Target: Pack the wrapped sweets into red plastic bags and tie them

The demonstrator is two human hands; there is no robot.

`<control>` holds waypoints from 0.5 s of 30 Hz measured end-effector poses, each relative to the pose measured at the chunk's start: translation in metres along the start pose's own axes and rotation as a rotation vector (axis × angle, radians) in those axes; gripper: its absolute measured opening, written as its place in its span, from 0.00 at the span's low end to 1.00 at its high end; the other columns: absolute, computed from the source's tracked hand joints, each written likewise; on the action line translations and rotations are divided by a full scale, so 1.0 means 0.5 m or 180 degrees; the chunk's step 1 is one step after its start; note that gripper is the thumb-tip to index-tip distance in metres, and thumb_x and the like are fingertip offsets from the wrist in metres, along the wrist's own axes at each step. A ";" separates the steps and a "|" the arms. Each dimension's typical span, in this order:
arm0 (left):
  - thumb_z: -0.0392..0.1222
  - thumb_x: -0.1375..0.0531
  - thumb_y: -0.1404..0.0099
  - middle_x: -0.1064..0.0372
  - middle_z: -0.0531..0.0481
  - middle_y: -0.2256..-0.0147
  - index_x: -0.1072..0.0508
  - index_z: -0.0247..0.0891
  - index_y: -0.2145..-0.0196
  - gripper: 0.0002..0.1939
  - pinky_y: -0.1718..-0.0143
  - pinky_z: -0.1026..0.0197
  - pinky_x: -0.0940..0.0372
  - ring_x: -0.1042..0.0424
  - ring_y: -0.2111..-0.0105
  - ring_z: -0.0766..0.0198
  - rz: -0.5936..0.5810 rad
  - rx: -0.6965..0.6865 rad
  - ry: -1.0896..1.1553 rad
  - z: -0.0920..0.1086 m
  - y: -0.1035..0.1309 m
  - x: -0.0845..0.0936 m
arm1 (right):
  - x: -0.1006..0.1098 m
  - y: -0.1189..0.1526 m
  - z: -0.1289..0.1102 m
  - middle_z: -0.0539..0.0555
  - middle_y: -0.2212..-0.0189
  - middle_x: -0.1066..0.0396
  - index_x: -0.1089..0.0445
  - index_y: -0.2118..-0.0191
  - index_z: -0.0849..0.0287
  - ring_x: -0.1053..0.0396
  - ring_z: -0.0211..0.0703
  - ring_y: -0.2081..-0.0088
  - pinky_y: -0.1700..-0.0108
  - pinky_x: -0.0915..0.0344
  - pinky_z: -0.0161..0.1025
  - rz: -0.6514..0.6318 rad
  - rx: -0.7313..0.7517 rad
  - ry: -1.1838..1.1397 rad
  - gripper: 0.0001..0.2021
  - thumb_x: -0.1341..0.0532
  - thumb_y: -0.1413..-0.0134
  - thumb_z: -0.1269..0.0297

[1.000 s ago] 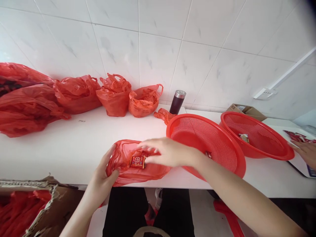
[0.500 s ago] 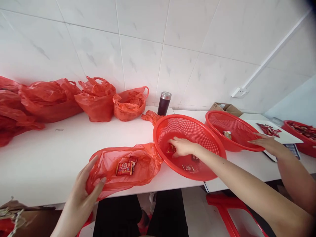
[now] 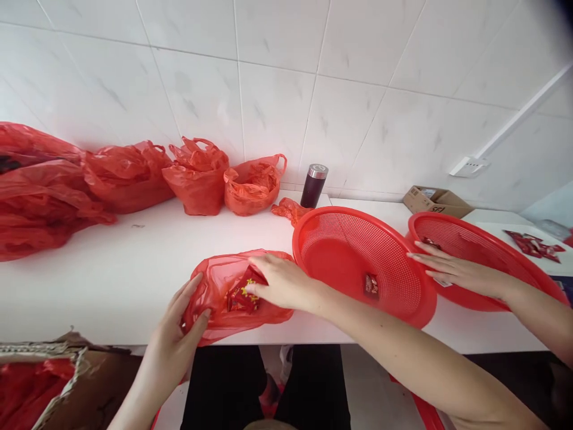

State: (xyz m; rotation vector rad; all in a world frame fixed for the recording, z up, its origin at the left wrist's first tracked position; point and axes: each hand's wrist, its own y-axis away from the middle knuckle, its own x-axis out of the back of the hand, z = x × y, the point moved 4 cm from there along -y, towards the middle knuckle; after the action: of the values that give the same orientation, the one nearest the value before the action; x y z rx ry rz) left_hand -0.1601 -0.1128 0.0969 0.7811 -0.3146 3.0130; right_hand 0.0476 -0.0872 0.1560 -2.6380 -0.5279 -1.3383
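Observation:
A red plastic bag lies spread on the white table, its mouth facing up. My left hand grips the bag's left rim, thumb inside and fingers outside. Over the bag's middle, my right hand pinches a red snack packet with yellow print. Beneath it another red packet rests in the bag, partly covered. Just right of the bag stands a red perforated basket, with a small dark red packet on its inner side.
A co-worker's hand reaches into a second red basket on the right. Filled red bags, a dark tumbler and a cardboard box line the wall. An open carton sits low at left.
My right hand has come left out of the near basket to the bag, carrying a packet. Fewer packets show in that basket. The co-worker's hand has moved to the second basket's near left side.

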 end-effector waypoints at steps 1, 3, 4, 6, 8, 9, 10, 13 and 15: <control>0.50 0.45 0.36 0.44 0.48 0.38 0.41 0.46 0.37 0.30 0.36 0.49 0.52 0.47 0.36 0.54 -0.0007 -0.0022 0.0005 0.000 0.000 0.001 | 0.015 -0.001 0.006 0.61 0.46 0.33 0.37 0.42 0.56 0.35 0.54 0.46 0.49 0.36 0.50 0.0131 0.0006 0.0002 0.25 0.41 0.43 0.51; 0.50 0.45 0.36 0.44 0.48 0.38 0.42 0.48 0.37 0.30 0.36 0.49 0.52 0.48 0.36 0.54 -0.0034 -0.0054 -0.0001 -0.005 -0.001 0.005 | 0.067 0.011 0.029 0.58 0.51 0.29 0.35 0.45 0.54 0.31 0.48 0.51 0.51 0.35 0.45 0.0333 0.0000 -0.0145 0.21 0.44 0.40 0.51; 0.50 0.45 0.36 0.44 0.49 0.38 0.42 0.49 0.37 0.30 0.36 0.49 0.53 0.48 0.36 0.54 -0.0046 -0.0065 -0.0009 -0.008 0.000 0.006 | 0.098 0.024 0.047 0.57 0.54 0.28 0.34 0.47 0.54 0.30 0.45 0.54 0.53 0.34 0.42 0.0431 -0.0057 -0.0176 0.19 0.45 0.39 0.51; 0.50 0.44 0.36 0.44 0.50 0.38 0.43 0.50 0.37 0.30 0.35 0.48 0.53 0.48 0.36 0.54 -0.0072 -0.0064 -0.0031 -0.014 0.001 0.008 | 0.154 0.061 0.097 0.55 0.57 0.27 0.32 0.51 0.54 0.29 0.43 0.57 0.55 0.34 0.41 0.0590 -0.0313 0.0073 0.15 0.45 0.39 0.53; 0.50 0.44 0.36 0.44 0.51 0.38 0.42 0.51 0.37 0.30 0.36 0.48 0.52 0.48 0.36 0.53 -0.0094 -0.0035 -0.0032 -0.016 0.001 0.005 | 0.177 0.106 0.159 0.57 0.56 0.28 0.32 0.52 0.54 0.30 0.46 0.56 0.56 0.34 0.42 0.0298 -0.0790 0.0651 0.14 0.41 0.43 0.57; 0.51 0.44 0.37 0.44 0.51 0.38 0.42 0.52 0.37 0.30 0.36 0.48 0.52 0.47 0.36 0.53 -0.0098 -0.0018 -0.0028 -0.015 0.001 0.003 | 0.172 0.130 0.192 0.58 0.54 0.29 0.31 0.52 0.54 0.30 0.49 0.54 0.56 0.35 0.43 -0.0065 -0.1083 0.0963 0.15 0.38 0.46 0.59; 0.51 0.44 0.37 0.43 0.51 0.39 0.42 0.53 0.38 0.30 0.36 0.47 0.52 0.47 0.37 0.52 -0.0098 0.0003 -0.0029 -0.015 0.001 0.001 | 0.162 0.154 0.223 0.60 0.54 0.30 0.30 0.53 0.55 0.30 0.53 0.54 0.57 0.35 0.45 -0.0444 -0.1385 0.1215 0.16 0.36 0.49 0.63; 0.54 0.43 0.39 0.40 0.54 0.40 0.42 0.59 0.38 0.31 0.36 0.45 0.52 0.44 0.38 0.51 -0.0063 0.0023 -0.0106 -0.012 -0.003 -0.003 | 0.126 0.210 0.295 0.63 0.58 0.29 0.28 0.54 0.58 0.28 0.57 0.58 0.58 0.35 0.49 -0.1030 -0.2020 0.1533 0.16 0.36 0.52 0.71; 0.55 0.43 0.40 0.41 0.58 0.40 0.43 0.64 0.39 0.31 0.36 0.45 0.51 0.44 0.38 0.51 -0.0051 0.0030 -0.0185 -0.015 -0.006 -0.003 | 0.121 0.225 0.326 0.65 0.58 0.29 0.29 0.53 0.61 0.28 0.57 0.61 0.59 0.34 0.52 -0.0875 -0.2224 0.1536 0.16 0.37 0.49 0.71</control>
State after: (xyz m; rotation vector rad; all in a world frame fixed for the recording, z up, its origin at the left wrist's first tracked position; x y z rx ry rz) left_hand -0.1619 -0.1082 0.0904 0.8688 -0.2941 2.9834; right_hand 0.2450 -0.1318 0.1115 -2.5901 -0.4092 -2.5420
